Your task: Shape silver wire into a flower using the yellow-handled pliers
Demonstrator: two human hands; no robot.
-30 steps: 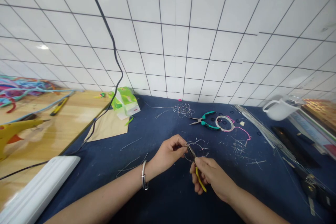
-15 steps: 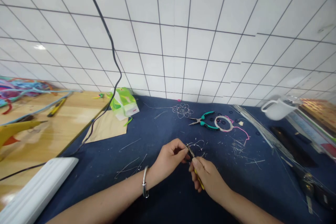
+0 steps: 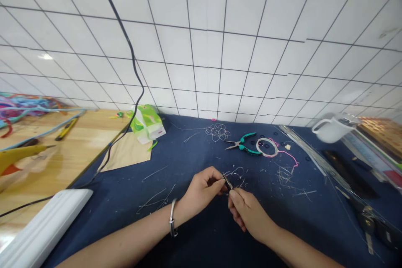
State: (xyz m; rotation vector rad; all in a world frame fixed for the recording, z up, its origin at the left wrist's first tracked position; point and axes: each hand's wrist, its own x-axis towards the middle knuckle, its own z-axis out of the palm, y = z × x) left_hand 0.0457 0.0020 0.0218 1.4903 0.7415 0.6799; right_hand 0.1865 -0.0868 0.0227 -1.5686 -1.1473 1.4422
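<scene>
My left hand (image 3: 201, 190) pinches a looped piece of thin silver wire (image 3: 236, 174) just above the dark blue cloth (image 3: 125, 201). My right hand (image 3: 246, 211) is closed round small pliers (image 3: 227, 181), whose dark jaws meet the wire right beside my left fingertips. The pliers' handles are hidden inside my right fist. A silver bangle sits on my left wrist.
Green-handled pliers (image 3: 243, 144), a finished wire flower (image 3: 217, 131), a wire coil (image 3: 268, 147) and a pink cord (image 3: 290, 155) lie further back. Wire scraps litter the cloth. A green box (image 3: 147, 123) and black cable (image 3: 132, 71) stand left; a white jug (image 3: 333, 130) right.
Both hands have drawn slightly closer together and my right hand has turned, so the pliers' yellow handle no longer shows below it.
</scene>
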